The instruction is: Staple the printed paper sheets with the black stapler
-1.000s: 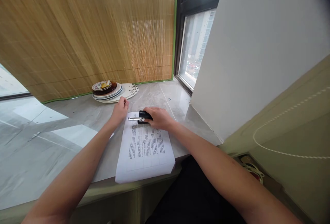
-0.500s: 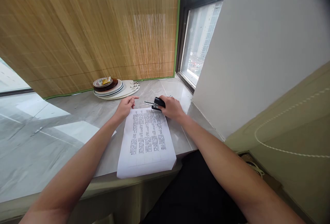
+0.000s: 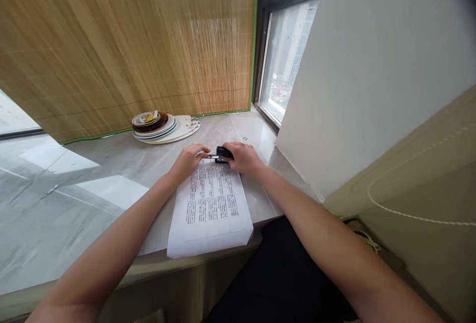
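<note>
A black stapler [image 3: 223, 154] is in my right hand [image 3: 243, 157], whose fingers wrap around its body. From its left side a thin metal part [image 3: 212, 156] sticks out. At the tip of that metal part, the thumb and fingers of my left hand [image 3: 189, 161] are closed in a pinch. Under both hands lies a sheet of white paper [image 3: 211, 236] covered in printed text. Its far edge is partly hidden by my hands and the stapler, while its near end curls over the front of the ledge.
On the grey marble-look ledge [image 3: 122, 164], a stack of plates [image 3: 156, 132] stands at the back left. A bamboo blind [image 3: 130, 40] hangs behind it. To the right are a window [image 3: 286, 60] and a white wall [image 3: 364, 65]. A beaded cord [image 3: 394, 218] hangs at far right.
My left hand has moved right, from a pointing finger apart from the stapler to a pinch on its metal part. The stapler has shifted slightly left and turned.
</note>
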`<action>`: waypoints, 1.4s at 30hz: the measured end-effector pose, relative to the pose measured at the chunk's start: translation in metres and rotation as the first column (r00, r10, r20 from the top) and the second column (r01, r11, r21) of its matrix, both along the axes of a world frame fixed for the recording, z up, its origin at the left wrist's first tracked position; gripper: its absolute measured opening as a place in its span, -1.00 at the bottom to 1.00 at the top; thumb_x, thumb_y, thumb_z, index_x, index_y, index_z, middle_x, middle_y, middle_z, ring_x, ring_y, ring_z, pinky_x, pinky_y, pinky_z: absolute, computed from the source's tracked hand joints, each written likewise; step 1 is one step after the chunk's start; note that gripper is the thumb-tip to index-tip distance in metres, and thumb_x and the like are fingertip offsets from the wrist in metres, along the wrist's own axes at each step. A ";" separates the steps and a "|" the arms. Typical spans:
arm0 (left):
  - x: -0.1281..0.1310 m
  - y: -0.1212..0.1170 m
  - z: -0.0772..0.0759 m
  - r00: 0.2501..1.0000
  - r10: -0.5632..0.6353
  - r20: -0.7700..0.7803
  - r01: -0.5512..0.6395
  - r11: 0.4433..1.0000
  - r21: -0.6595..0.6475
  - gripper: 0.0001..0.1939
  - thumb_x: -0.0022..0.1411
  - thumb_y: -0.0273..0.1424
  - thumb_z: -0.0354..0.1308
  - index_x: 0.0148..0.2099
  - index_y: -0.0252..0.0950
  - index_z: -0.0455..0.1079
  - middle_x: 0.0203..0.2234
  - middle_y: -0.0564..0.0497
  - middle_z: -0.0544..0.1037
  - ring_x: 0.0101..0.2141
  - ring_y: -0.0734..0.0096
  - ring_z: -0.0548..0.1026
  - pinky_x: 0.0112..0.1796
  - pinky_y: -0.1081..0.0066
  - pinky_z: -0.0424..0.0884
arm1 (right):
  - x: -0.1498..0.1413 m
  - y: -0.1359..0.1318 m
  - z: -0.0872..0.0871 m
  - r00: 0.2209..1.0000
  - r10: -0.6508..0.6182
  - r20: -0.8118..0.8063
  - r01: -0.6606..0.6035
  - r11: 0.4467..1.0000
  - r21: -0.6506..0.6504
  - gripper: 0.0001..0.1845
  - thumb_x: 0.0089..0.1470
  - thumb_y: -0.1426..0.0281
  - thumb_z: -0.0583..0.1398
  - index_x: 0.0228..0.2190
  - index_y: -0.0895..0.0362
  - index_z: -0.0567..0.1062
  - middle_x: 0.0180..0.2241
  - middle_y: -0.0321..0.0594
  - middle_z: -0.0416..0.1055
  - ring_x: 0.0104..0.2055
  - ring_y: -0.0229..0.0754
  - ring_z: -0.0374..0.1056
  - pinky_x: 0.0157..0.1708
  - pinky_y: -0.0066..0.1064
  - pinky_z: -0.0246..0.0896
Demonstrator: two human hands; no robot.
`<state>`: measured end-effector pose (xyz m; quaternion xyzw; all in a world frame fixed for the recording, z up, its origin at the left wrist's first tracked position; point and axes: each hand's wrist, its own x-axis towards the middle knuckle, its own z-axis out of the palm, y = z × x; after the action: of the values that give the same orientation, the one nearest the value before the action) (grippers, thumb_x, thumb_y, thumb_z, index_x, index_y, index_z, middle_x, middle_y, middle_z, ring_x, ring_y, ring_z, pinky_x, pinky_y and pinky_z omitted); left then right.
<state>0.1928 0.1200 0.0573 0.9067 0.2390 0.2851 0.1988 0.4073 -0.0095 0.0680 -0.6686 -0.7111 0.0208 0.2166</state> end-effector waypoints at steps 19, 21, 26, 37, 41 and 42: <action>0.000 -0.003 -0.001 0.990 -0.110 -0.088 0.114 0.993 0.040 -0.78 0.42 -0.23 0.12 -0.13 -0.21 0.52 -0.22 -0.09 0.68 -0.20 0.14 0.62 -0.11 0.20 0.51 | -0.007 -0.001 0.004 0.998 0.051 0.020 -0.052 0.998 0.034 -0.73 0.25 0.41 0.25 -0.01 0.05 0.52 -0.05 -0.15 0.60 0.00 0.01 0.46 -0.25 -0.30 0.12; 0.000 -0.004 0.000 0.989 -0.111 -0.093 0.115 0.993 0.033 -0.78 0.41 -0.23 0.12 -0.13 -0.21 0.53 -0.22 -0.10 0.68 -0.20 0.14 0.62 -0.11 0.20 0.51 | -0.007 -0.001 0.004 0.999 0.048 0.024 -0.049 0.998 0.033 -0.74 0.25 0.40 0.25 -0.02 0.04 0.52 -0.05 -0.15 0.61 0.00 0.00 0.46 -0.26 -0.30 0.12; 0.000 -0.006 0.002 0.990 -0.125 -0.065 0.125 0.992 -0.008 -0.77 0.39 -0.20 0.18 -0.13 -0.20 0.59 -0.19 -0.08 0.72 -0.18 0.15 0.66 -0.08 0.21 0.55 | -0.007 -0.001 0.003 1.000 0.023 0.012 -0.023 0.999 0.027 -0.73 0.26 0.36 0.26 0.00 0.03 0.53 -0.05 -0.14 0.61 -0.01 0.00 0.47 -0.23 -0.31 0.15; -0.017 0.002 0.014 0.951 -0.308 0.026 0.309 0.948 -0.076 -0.78 0.39 -0.16 0.29 -0.09 -0.13 0.69 -0.10 -0.08 0.75 -0.09 0.15 0.73 0.00 0.16 0.64 | 0.033 -0.004 -0.005 0.959 0.159 -0.236 -0.135 0.984 0.114 -0.65 0.13 0.40 0.39 -0.02 0.02 0.60 -0.07 -0.25 0.66 -0.02 -0.08 0.55 0.05 -0.29 0.27; -0.012 -0.004 0.010 0.943 -0.328 0.059 0.332 0.939 -0.090 -0.78 0.37 -0.14 0.32 -0.16 -0.16 0.65 -0.20 -0.07 0.76 -0.17 0.17 0.73 -0.04 0.18 0.63 | 0.038 -0.005 -0.007 0.920 0.272 -0.282 -0.244 0.961 0.131 -0.61 0.11 0.42 0.40 0.01 0.05 0.61 -0.05 -0.22 0.66 -0.02 -0.10 0.56 0.06 -0.29 0.30; -0.010 -0.006 0.008 0.947 -0.312 0.081 0.319 0.943 -0.097 -0.78 0.35 -0.14 0.35 -0.13 -0.17 0.62 -0.21 -0.06 0.75 -0.18 0.18 0.72 -0.05 0.19 0.63 | 0.035 -0.005 -0.006 0.915 0.296 -0.274 -0.269 0.954 0.131 -0.60 0.11 0.42 0.40 0.01 0.05 0.61 -0.05 -0.22 0.66 -0.02 -0.09 0.55 0.05 -0.29 0.31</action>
<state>0.1828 0.1138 0.0651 0.9114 0.0996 0.2650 0.2986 0.4420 -0.0143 0.0625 -0.5379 -0.7608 0.1177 0.3434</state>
